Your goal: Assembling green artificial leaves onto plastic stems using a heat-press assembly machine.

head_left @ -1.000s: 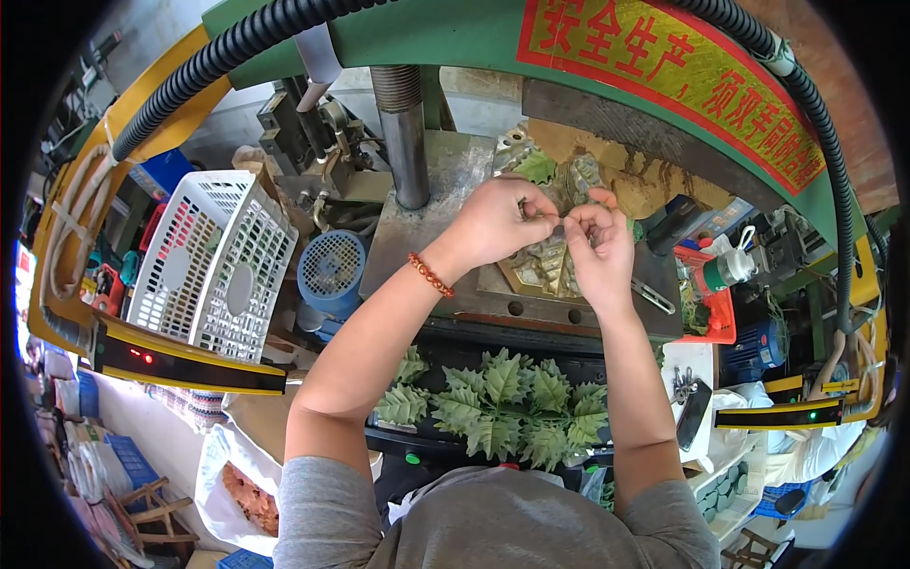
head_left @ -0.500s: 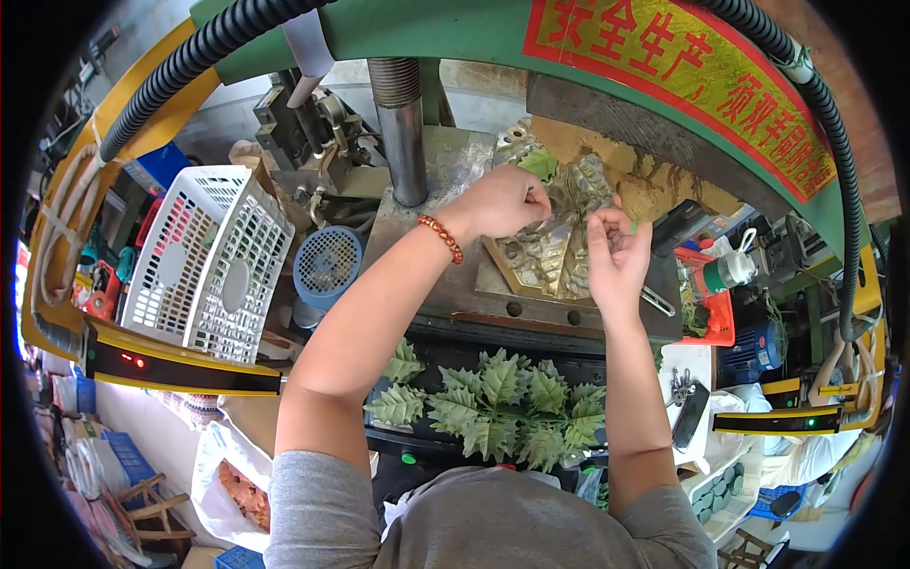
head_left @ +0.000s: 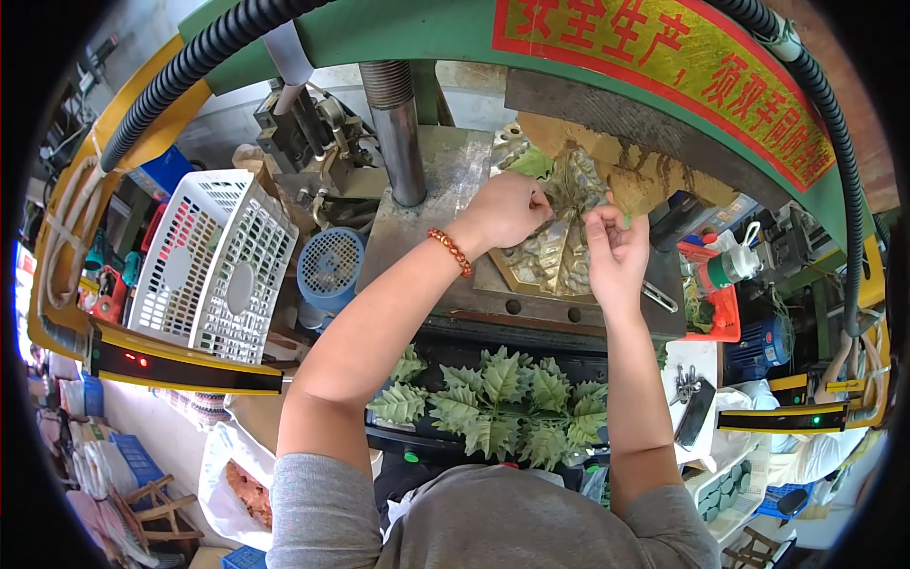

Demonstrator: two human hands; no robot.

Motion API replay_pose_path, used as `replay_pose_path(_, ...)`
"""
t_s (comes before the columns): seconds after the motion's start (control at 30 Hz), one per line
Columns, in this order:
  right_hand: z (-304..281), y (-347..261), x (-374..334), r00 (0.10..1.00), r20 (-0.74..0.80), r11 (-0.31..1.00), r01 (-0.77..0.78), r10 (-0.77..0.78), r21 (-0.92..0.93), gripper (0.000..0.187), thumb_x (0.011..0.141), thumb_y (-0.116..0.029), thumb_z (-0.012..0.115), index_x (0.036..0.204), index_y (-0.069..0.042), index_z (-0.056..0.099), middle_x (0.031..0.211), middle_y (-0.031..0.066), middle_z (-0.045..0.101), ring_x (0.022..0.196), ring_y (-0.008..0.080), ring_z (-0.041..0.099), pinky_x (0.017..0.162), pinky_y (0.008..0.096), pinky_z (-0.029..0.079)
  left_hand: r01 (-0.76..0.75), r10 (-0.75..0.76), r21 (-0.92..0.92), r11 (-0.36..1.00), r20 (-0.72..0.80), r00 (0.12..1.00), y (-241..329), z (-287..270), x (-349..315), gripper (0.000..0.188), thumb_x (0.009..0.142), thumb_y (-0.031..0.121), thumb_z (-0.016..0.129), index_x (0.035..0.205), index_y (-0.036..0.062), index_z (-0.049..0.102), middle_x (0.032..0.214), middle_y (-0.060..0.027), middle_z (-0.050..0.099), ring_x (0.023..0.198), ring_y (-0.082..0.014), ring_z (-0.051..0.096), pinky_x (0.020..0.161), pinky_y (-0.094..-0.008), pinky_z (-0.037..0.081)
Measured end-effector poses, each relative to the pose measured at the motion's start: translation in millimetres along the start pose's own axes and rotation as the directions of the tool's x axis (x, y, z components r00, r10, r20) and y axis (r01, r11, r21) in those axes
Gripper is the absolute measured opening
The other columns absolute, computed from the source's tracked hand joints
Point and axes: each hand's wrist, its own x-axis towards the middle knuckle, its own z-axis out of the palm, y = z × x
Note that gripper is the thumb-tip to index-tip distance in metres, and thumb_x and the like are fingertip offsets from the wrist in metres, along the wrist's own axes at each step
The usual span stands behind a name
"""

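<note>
A brass-coloured metal mold (head_left: 559, 270) with raised leaf-vein relief lies on the steel press bed (head_left: 431, 156). My left hand (head_left: 512, 211) is over its left side, fingers curled in; whatever they hold is hidden. My right hand (head_left: 618, 254) is over the right side, thumb and fingertips pinched together, with a small bit of green at the tips that is too small to name. A green artificial leaf (head_left: 532, 163) lies at the mold's far left, beyond my left hand. Nearer me, several green artificial leaf sprays (head_left: 502, 403) rest on a dark surface.
Above the mold hang the press's upper block (head_left: 607, 109) and a stained tan pad (head_left: 640, 190). A steel column (head_left: 403, 142) stands to the left, near a white plastic basket (head_left: 242, 284). Yellow-edged sensor bars (head_left: 180, 365) flank me. An orange-red bin (head_left: 725, 313) sits at right.
The whole view has shifted slightly. Both hands stay closed over the mold in nearly the same places; the left hand's wrist sits slightly lower.
</note>
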Motion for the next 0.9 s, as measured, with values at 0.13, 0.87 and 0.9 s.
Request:
replay_pose_path(0.13, -2.2, 1.2, 1.5, 1.000, 0.010, 1.000, 0.007, -0.007, 0.013, 0.034, 0.085, 0.003, 0.058, 0.114, 0.000, 0.040, 0.086, 0.0049, 0.052, 0.072, 0.0109, 0.046, 0.067, 0.0215, 0.040, -0.006, 0.008, 0.029, 1.000, -0.063, 0.998, 2.8, 5.6, -1.0, 0.016, 0.078, 0.019, 0.064, 0.080, 0.0036, 0.070, 0.071, -0.0055, 0.065, 0.059, -0.0209, 0.053, 0.061, -0.0342, 0.041)
replay_pose_path(0.87, -6.8, -2.0, 1.8, 1.000, 0.023, 1.000, -0.022, 0.022, 0.002, 0.037, 0.082, 0.006, 0.057, 0.116, 0.003, 0.042, 0.090, 0.0078, 0.057, 0.074, 0.0126, 0.050, 0.069, 0.0219, 0.042, 0.140, -0.129, 0.105, 0.985, -0.098, 0.987, 10.8, 9.1, -3.9, 0.021, 0.081, 0.028, 0.061, 0.077, 0.0101, 0.071, 0.070, 0.0002, 0.063, 0.065, -0.0212, 0.051, 0.078, -0.0363, 0.028)
replay_pose_path(0.9, -7.1, -1.9, 1.8, 1.000, 0.022, 1.000, -0.020, 0.020, -0.004, 0.037, 0.082, 0.006, 0.057, 0.115, 0.003, 0.042, 0.090, 0.0078, 0.057, 0.074, 0.0126, 0.050, 0.069, 0.0219, 0.042, 0.143, -0.132, 0.116, 0.983, -0.097, 0.987, 10.5, 9.5, -3.4, 0.022, 0.081, 0.029, 0.062, 0.078, 0.0103, 0.071, 0.070, 0.0015, 0.063, 0.064, -0.0193, 0.051, 0.078, -0.0356, 0.028)
